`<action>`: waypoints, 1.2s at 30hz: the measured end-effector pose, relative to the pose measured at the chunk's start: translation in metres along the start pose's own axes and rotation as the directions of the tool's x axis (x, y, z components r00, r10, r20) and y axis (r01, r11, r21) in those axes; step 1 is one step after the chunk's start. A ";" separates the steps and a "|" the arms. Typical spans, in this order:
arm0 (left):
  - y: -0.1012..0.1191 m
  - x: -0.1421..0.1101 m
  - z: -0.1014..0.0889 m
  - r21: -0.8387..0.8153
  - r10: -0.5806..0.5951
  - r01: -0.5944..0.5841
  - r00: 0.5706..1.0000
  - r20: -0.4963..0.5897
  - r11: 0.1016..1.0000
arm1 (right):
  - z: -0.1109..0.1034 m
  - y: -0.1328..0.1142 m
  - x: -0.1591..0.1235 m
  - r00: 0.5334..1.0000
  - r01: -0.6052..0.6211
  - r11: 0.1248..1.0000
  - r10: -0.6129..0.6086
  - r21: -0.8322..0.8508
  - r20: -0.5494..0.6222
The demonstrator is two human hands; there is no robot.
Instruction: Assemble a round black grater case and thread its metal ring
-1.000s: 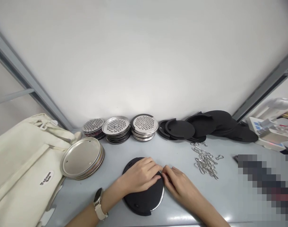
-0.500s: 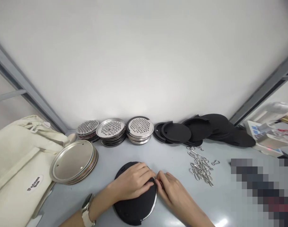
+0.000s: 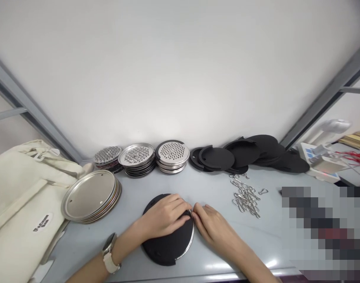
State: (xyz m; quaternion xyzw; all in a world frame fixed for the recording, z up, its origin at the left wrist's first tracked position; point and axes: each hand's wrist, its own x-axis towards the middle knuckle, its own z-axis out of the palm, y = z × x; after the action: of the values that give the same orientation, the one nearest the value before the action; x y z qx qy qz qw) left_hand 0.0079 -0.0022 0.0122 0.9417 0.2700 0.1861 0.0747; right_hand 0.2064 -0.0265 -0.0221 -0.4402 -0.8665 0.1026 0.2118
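Observation:
A black round disc [image 3: 168, 245] with a shiny metal rim lies flat on the grey table in front of me. My left hand [image 3: 165, 216] rests on top of it, fingers curled and pressing at its right edge. My right hand [image 3: 212, 228] meets it there, fingertips pinched at the rim on a small metal piece I cannot make out. A watch sits on my left wrist.
Plain metal plates [image 3: 91, 196] are stacked at the left beside a cream cloth bag [image 3: 23, 200]. Three stacks of perforated metal discs [image 3: 138, 157] and a spread of black discs [image 3: 244, 153] line the wall. Several metal clips [image 3: 246, 196] lie to the right.
The hands stay together at the disc's right edge. The view has shifted slightly, so everything sits a little higher and further left in the picture.

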 end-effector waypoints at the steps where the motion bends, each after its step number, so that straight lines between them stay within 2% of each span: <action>1: 0.000 0.000 0.000 -0.004 -0.005 0.005 1.000 -0.004 1.000 | 0.000 0.000 -0.001 1.000 0.000 1.000 0.000 0.005 0.001; 9: -0.001 -0.001 0.003 -0.035 0.012 -0.013 1.000 -0.029 0.999 | 0.004 0.001 -0.004 1.000 -0.016 1.000 0.016 0.009 0.002; 18: -0.001 -0.002 0.003 -0.082 0.014 -0.017 0.999 -0.042 0.996 | 0.008 0.003 -0.004 1.000 0.010 0.991 -0.012 -0.131 -0.010; 26: -0.002 -0.002 0.005 -0.155 -0.022 0.014 0.999 -0.049 0.988 | 0.009 0.002 -0.004 0.999 0.036 0.986 -0.040 -0.160 -0.021; 36: -0.003 -0.001 0.004 -0.178 -0.054 0.046 0.998 -0.040 0.983 | 0.009 0.003 -0.004 1.000 0.004 0.992 -0.005 -0.128 -0.005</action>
State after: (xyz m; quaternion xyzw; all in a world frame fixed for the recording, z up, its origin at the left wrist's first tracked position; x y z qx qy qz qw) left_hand 0.0070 -0.0010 0.0076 0.9198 0.2777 0.2286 0.1566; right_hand 0.2064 -0.0280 -0.0323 -0.4511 -0.8718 0.0450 0.1856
